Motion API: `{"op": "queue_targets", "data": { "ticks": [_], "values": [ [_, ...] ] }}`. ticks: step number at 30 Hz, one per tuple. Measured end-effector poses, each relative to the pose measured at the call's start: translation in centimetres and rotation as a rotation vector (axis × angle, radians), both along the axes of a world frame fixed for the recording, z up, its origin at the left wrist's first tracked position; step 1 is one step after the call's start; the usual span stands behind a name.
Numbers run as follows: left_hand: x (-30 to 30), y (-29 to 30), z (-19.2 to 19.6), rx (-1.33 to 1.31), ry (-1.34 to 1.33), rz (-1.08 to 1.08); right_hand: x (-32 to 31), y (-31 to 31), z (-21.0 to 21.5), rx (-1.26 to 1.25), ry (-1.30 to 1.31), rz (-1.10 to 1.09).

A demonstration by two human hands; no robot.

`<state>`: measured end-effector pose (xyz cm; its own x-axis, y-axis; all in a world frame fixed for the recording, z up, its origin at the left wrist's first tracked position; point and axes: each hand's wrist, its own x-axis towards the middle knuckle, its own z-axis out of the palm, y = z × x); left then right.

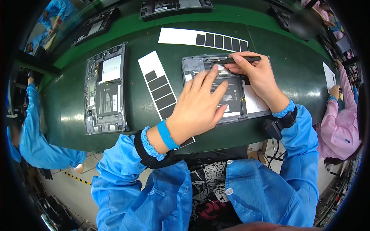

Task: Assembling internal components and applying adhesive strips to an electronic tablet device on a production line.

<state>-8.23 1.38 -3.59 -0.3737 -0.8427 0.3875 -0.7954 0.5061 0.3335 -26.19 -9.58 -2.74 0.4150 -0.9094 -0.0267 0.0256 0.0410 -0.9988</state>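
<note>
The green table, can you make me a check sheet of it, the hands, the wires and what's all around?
Surface: dark green table, curved by the lens.
Job's things: opened tablet lies flat under both hands; black pen-like tool over its top edge.
Clutter: second opened tablet to the left; two white backing sheets with black rectangular pads, one beside the left hand, one farther back.
Hands: left hand rests on the tablet, forefinger pointing; right hand grips the tool.
Cables: a thin wire hangs below the right wrist strap.
Surroundings: a co-worker's blue sleeve left, a pink sleeve right.
</note>
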Motion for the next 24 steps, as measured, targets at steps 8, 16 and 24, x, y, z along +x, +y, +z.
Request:
{"op": "queue_targets", "data": {
  "ticks": [8, 16, 24],
  "values": [
    [-1.3, -1.2, 1.0, -0.024, -0.117, -0.007, -0.9, 0.3, 0.3, -0.038, -0.035, -0.02],
    [-1.8, -0.6, 0.5, 0.027, -0.2, 0.093, 0.2, 0.2, -0.3, -0.017, -0.128, 0.032],
    [3.9, 1.1, 3.8, 0.067, 0.421, 0.297, 1.1, 0.6, 2.9, -0.197, 0.091, -0.097]
  ]
}}
